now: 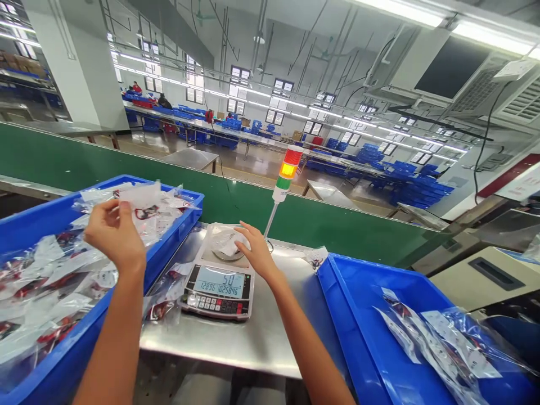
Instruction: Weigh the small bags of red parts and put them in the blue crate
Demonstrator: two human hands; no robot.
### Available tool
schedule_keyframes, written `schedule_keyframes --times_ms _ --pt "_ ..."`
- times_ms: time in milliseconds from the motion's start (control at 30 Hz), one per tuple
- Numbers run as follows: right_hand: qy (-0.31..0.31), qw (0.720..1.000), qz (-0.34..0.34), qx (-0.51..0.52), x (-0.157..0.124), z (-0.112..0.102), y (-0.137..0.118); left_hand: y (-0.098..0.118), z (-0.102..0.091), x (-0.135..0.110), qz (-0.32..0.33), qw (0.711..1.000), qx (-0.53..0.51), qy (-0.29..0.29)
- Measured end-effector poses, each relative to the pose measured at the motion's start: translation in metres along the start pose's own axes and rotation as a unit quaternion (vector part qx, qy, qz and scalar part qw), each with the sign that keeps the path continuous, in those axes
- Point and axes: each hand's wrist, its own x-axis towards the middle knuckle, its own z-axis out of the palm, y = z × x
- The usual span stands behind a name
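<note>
My left hand (113, 232) hovers over the blue bin (177, 239) on the left, its fingers closed on a clear plastic packet (141, 197) lifted above the pile of similar packets. My right hand (255, 253) rests on the pan of a digital counting scale (219, 287), fingers pressed on a clear packet (225, 243) lying there. The scale's display shows 50 on its top line. The scale stands on a steel table (253, 337) between the two bins.
A second blue bin (358, 315) on the right holds a few packets. A loose packet (316, 257) lies on the table behind it. A signal tower light (287, 171) stands behind the scale, before a green conveyor belt (126, 169). More packets (162, 298) lie left of the scale.
</note>
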Motion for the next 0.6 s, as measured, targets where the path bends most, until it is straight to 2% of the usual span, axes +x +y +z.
schedule_keyframes --times_ms 67,167,233,333,400,467,533,600 --pt "0.014 1.0 -0.014 -0.008 0.0 0.004 0.008 0.003 -0.023 0.009 0.03 0.996 0.077 0.034" --pt "0.073 0.997 -0.015 -0.033 -0.008 -0.012 0.036 0.006 -0.039 0.0 0.095 0.983 0.157 0.0" --pt "0.112 0.99 0.01 -0.079 -0.015 -0.042 0.067 0.006 -0.04 -0.019 0.113 0.982 0.142 -0.043" --pt "0.149 0.961 0.102 -0.208 -0.036 -0.107 0.121 0.005 -0.037 -0.058 0.136 0.979 0.087 -0.128" --pt "0.169 0.928 0.178 -0.279 -0.066 -0.153 0.152 0.001 -0.042 -0.084 0.138 0.972 0.063 -0.18" --pt "0.189 0.903 0.231 -0.308 -0.111 -0.189 0.178 -0.011 -0.052 -0.106 0.117 0.967 0.063 -0.219" --pt "0.201 0.875 0.286 -0.334 -0.167 -0.212 0.201 -0.029 -0.064 -0.123 0.085 0.962 0.077 -0.25" --pt "0.2 0.831 0.344 -0.388 -0.227 -0.223 0.225 -0.051 -0.075 -0.133 0.062 0.951 0.097 -0.287"
